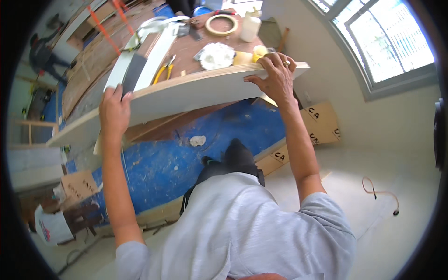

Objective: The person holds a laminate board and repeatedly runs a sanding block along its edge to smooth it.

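Note:
A long plywood panel point(196, 92) with a pale grey face and a bare layered edge stands on its side in front of me. My left hand point(115, 112) grips its upper edge toward the left. Touching those fingers is a flat dark grey strip point(134, 71); whether the hand also holds it I cannot tell. Near the panel's right end, my right hand point(278, 79) is hooked over the top edge, thumb against the face. Just beyond the panel lie yellow-handled pliers point(164, 71), a crumpled white wad point(216, 56) and a small yellow container point(259, 52).
The brown worktable point(184, 51) also carries a tape roll point(221, 25), a white bottle point(251, 27) and white strips. Blue sheeting point(158, 161) covers the floor, with cardboard point(322, 122) at right. A person point(44, 53) works far left; another point(53, 226) is lower left. A cable point(373, 191) lies right.

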{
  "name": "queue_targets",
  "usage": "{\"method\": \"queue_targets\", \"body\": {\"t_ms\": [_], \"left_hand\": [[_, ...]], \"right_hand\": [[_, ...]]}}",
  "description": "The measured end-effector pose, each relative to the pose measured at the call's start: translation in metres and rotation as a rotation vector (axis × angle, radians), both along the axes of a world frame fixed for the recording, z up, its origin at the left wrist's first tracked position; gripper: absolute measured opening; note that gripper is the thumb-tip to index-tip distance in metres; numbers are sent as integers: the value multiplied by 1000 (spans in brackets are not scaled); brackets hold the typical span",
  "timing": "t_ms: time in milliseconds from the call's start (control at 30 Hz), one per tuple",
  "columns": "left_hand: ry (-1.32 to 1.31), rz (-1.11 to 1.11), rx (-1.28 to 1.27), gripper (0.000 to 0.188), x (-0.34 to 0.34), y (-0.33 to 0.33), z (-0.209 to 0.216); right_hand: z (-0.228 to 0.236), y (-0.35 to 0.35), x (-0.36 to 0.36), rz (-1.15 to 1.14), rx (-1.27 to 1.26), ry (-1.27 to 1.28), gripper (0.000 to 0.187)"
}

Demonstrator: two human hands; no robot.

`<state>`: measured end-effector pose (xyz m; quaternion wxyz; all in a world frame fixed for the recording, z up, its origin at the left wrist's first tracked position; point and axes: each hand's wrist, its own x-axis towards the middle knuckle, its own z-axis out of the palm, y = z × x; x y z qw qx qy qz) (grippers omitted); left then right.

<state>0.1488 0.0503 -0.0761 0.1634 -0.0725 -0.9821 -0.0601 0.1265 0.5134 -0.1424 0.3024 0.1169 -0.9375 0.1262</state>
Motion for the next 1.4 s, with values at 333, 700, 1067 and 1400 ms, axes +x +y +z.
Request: {"method": "queue_targets", "body": {"t_ms": [333,700,1067,1400], "left_hand": [[52,-78,-21,36,-7,10,-3],[36,-385,-36,33,-29,286,-4],[-115,-161,39,32,-11,293,9],[-12,-425,20,42,-42,534,-8]], "right_hand": [[-37,120,-16,483,-1461,-39,113],[-76,132,-35,548,-1319,-456,43],[-82,130,-44,620,-1323,-296,29],[-109,130,-40,583,-1167,-307,23]]}}
